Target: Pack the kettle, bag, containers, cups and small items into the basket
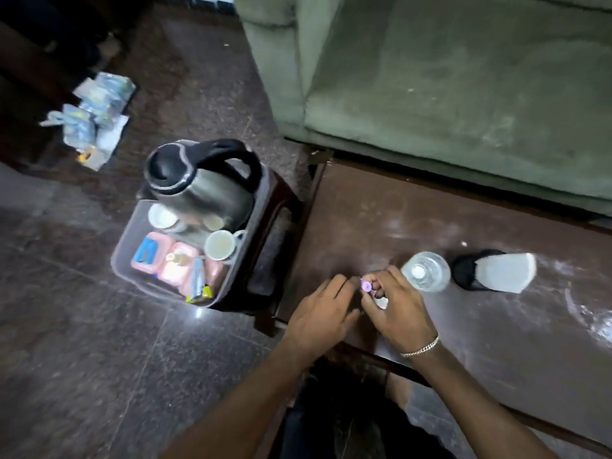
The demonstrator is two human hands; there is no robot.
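2 hands | R fingers [372, 286] pinch purple cap [366, 286] | L fingers [342, 286] loose, beside

Both forearms reaching forward, left hand [319, 313] loosely curled, right hand [395, 308] fingertips apparently pinched, hands nearly touching

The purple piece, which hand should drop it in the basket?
Probably the left hand: it is nearer the basket on that side. The right hand pinches the purple piece now, so a handover would be needed.
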